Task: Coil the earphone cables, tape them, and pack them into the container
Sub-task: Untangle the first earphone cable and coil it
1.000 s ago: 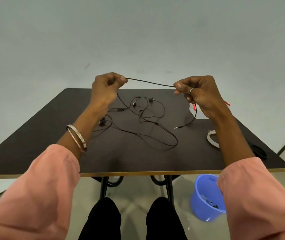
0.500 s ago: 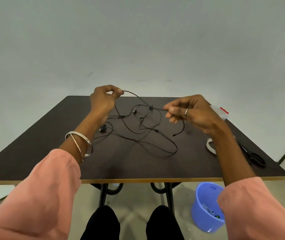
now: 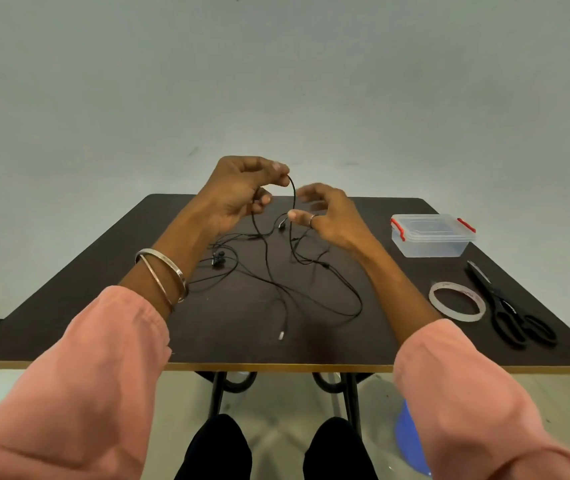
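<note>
Earphone cable (image 3: pixel 290 271) on table (image 3: pixel 103 306), container (image 3: pixel 430 235), tape (image 3: pixel 456 301), scissors (image 3: pixel 508 306) right.

The scene is being lit evenly by soft, diffuse light; no hard shadows are being cast on the bench (image 3: pixel 103 306), only faint ones beneath the cables (image 3: pixel 311 292). The right hand (image 3: pixel 332 216) is being smeared by motion blur at its fingers (image 3: pixel 306 194). Straight edges are being bowed by wide-angle distortion, and the sleeves (image 3: pixel 79 393) are being enlarged toward the lower corners. Fine detail is being softened by compression.
</note>
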### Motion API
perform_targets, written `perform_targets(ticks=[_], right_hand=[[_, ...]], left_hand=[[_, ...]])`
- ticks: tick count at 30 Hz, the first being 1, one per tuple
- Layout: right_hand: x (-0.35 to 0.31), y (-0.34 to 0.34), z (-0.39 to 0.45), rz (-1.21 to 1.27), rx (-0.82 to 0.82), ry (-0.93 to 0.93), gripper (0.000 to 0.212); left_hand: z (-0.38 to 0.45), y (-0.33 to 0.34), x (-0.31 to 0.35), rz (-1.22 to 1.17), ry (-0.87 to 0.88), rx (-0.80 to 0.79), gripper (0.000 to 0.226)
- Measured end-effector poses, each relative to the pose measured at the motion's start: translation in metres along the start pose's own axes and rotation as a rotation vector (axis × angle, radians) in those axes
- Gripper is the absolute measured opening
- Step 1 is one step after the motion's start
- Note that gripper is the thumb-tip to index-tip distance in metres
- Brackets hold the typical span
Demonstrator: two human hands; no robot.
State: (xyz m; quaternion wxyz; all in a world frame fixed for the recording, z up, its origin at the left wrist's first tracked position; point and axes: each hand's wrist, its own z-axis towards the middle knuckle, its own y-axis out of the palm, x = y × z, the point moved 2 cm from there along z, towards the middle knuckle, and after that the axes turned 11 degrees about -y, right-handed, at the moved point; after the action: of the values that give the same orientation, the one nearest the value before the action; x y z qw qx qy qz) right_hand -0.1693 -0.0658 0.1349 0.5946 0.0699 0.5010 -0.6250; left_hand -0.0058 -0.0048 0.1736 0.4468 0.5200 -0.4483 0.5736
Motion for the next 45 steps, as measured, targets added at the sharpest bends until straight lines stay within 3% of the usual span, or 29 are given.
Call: perform_targets(ticks=[2,5,7,11,12,15,19,26,28,30,32,34,35,38,40,42,45], right_hand=[[0.002,0.004,-0.001,0.078,-0.037,0.001,0.012],[0.016,-0.003,-0.011,0.331,-0.058,0.101,0.014],[0.033,-0.009,-0.013,0.340,-0.023,0.149,0.011],[0.027,0.000,-0.003,0.287,-0.043,0.067,0.054],[0.019,0.006,0.000,0.281,-0.064,0.031,0.056],[0.002,0.022,0.009,0.294,-0.099,-0.020,0.023],[0.016,0.014,0.002,0.384,-0.095,0.031,0.015],[0.072,-0.027,-0.015,0.353,0.182,0.211,0.010],[0.076,-0.034,-0.012,0.309,0.291,0.210,0.010],[0.072,-0.035,-0.006,0.296,0.364,0.175,0.014],[0.062,-0.033,0.003,0.273,0.381,0.126,0.016],[0.049,-0.027,0.012,0.253,0.359,0.067,0.013],[0.042,-0.024,0.016,0.240,0.344,0.031,0.012],[0.023,-0.016,0.023,0.180,0.280,-0.088,0.013],[0.013,-0.012,0.025,0.139,0.223,-0.163,0.015],[0.008,-0.012,0.026,0.113,0.188,-0.209,0.013],[0.011,-0.016,0.026,0.140,0.202,-0.189,0.015]], left_hand=[[0.001,-0.009,0.001,0.043,0.063,0.031,0.010],[0.003,-0.036,0.004,-0.063,0.098,0.172,0.010],[0.005,-0.051,0.005,-0.073,0.099,0.236,0.012],[0.002,-0.037,0.007,0.030,0.108,0.107,0.012],[0.001,-0.029,0.008,0.043,0.120,0.065,0.012],[-0.001,-0.018,0.012,0.028,0.155,0.042,0.012],[0.000,-0.044,0.015,-0.106,0.170,0.207,0.013],[0.009,-0.095,-0.007,-0.398,0.073,0.618,0.017],[0.013,-0.096,-0.017,-0.299,0.064,0.703,0.020],[0.016,-0.087,-0.022,-0.017,0.050,0.762,0.012],[0.017,-0.069,-0.026,0.470,0.015,0.738,0.013],[0.018,-0.047,-0.029,0.910,-0.077,0.593,0.039],[0.016,-0.034,-0.029,0.997,-0.086,0.497,0.050],[0.016,-0.004,-0.025,0.957,0.111,0.189,0.067],[0.017,0.007,-0.022,0.876,0.271,0.098,0.052],[0.015,0.011,-0.017,0.680,0.273,0.070,0.031],[0.015,0.004,-0.018,0.532,0.195,0.037,0.029]])
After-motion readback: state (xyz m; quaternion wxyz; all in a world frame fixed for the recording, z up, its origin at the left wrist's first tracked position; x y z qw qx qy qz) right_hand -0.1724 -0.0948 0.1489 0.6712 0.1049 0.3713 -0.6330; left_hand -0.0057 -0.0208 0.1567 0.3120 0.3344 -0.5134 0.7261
